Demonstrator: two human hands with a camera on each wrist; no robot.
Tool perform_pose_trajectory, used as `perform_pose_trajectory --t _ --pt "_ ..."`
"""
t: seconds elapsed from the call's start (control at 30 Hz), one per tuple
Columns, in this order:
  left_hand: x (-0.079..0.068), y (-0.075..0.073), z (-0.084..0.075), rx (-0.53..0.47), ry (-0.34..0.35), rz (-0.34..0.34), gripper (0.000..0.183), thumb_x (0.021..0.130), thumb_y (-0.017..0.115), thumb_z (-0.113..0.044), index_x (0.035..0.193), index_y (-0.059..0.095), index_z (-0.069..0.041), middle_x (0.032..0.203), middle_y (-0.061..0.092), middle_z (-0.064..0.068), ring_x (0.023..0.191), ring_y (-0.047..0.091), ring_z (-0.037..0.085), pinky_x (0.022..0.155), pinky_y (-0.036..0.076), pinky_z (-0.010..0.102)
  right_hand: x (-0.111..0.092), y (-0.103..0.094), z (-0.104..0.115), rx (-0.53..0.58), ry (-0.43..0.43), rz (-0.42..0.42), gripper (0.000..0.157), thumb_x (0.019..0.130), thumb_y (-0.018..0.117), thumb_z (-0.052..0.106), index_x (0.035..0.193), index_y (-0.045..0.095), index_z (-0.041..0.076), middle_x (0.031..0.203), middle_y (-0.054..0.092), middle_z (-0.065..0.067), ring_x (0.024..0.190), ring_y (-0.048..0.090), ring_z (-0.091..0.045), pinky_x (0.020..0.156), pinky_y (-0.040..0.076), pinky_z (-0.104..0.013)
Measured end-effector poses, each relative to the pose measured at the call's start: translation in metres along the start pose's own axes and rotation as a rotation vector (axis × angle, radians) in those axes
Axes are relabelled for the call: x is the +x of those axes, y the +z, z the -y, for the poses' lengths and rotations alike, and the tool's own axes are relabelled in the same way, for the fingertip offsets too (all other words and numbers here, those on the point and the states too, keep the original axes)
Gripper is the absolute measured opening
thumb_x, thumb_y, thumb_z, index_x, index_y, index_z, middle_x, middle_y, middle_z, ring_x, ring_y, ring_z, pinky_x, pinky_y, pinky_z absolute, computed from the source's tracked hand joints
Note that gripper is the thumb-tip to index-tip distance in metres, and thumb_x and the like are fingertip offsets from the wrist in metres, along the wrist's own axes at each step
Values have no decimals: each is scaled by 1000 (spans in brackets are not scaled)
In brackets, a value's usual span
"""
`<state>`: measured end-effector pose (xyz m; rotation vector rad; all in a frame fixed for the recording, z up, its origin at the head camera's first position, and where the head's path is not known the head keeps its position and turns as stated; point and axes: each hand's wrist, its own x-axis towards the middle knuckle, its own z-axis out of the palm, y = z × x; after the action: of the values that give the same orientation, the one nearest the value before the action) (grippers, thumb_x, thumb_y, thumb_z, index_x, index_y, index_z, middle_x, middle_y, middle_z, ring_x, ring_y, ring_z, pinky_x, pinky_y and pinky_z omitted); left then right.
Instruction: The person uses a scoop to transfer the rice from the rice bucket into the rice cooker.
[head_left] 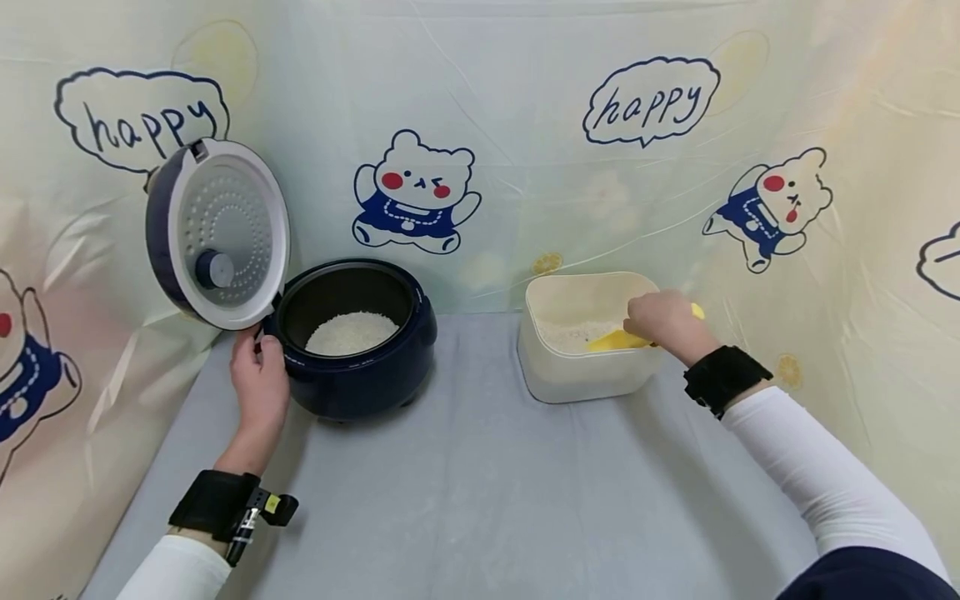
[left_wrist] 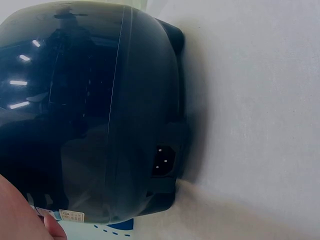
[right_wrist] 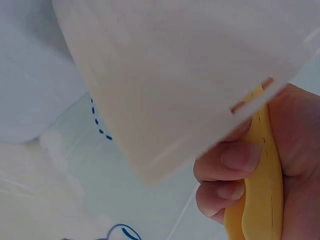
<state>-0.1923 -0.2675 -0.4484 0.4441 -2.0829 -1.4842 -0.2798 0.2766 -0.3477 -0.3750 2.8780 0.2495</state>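
Observation:
A dark blue rice cooker (head_left: pixel 360 383) stands at the left with its lid (head_left: pixel 225 208) swung up, and white rice (head_left: pixel 352 333) lies in its pot. My left hand (head_left: pixel 258 379) touches the cooker by the lid hinge, thumb up; its other fingertips are partly hidden. In the left wrist view this hand shows only at the lower left corner, beside the cooker's back. My right hand (head_left: pixel 667 321) grips the yellow handle of a scoop (right_wrist: pixel 265 175), fingers curled round it. The scoop's blade reaches down into a cream bin (head_left: pixel 585 375) holding rice (head_left: pixel 573 335).
A grey cloth (head_left: pixel 480 492) covers the table. Behind it hangs a printed curtain (head_left: pixel 525 167) with cartoon bears, close to the cooker and the bin. The cooker's power socket (left_wrist: pixel 164 161) faces the left wrist camera with no cord in it.

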Motion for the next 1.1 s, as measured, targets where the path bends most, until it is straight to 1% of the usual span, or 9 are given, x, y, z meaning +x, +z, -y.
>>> perform_pose_trajectory --t 0.13,0.23,0.33,0.43,0.6,0.73,0.83,1.03,1.1 --pt "0 0 -1 0 12 6 51 109 35 -25 153 49 -3 153 48 17 131 46 30 106 36 32 2 9 -1 3 -9 -19 29 99 54 20 72 57 9 61 42 0 57 46 -19 53 31 -30" --pt "-1 0 -1 -5 15 2 50 109 35 -24 151 50 -2 152 49 18 128 47 28 104 36 31 4 12 -1 6 -7 -8 33 100 53 22 69 54 11 60 38 1 56 42 -18 52 29 -31" --pt "-2 0 -1 -12 11 -14 50 109 35 -24 150 51 -1 150 50 17 123 46 25 101 36 28 6 14 -2 30 -4 -1 36 100 52 23 67 53 11 61 40 1 57 45 -19 53 31 -32" --pt "-3 -1 -1 -13 9 -27 50 108 35 -23 150 51 -2 148 51 17 120 45 25 100 35 27 9 18 -3 71 -3 26 34 102 50 25 72 55 10 66 42 -1 63 47 -20 58 34 -35" --pt "-2 -1 -2 -17 13 -16 51 108 34 -24 152 50 -2 151 49 17 122 43 25 105 34 30 12 24 -8 128 -11 61 31 104 49 28 82 58 9 72 42 -3 68 47 -22 63 34 -37" --pt "-1 -1 -1 -26 19 -33 50 108 35 -25 151 51 -3 150 51 15 124 44 23 106 34 30 14 28 -10 167 -38 41 34 105 49 27 77 56 8 70 37 -2 66 44 -21 63 33 -36" --pt "0 -2 -2 -15 27 -45 50 108 36 -25 151 52 -5 148 52 15 123 45 23 104 35 29 19 29 -7 198 -43 73 36 106 49 28 77 58 9 70 36 -1 66 45 -20 64 33 -35" --pt "1 1 0 -4 27 -20 51 108 34 -25 152 51 -5 151 51 16 123 45 28 106 34 39 20 30 -7 225 -35 140 42 108 48 31 74 60 10 67 39 1 65 46 -19 63 34 -33" --pt "0 2 -1 -7 13 -8 51 109 34 -26 153 50 -6 152 50 14 123 44 25 105 34 34 20 31 -9 229 -38 147 43 108 47 31 73 60 10 67 39 1 65 47 -18 64 35 -33"
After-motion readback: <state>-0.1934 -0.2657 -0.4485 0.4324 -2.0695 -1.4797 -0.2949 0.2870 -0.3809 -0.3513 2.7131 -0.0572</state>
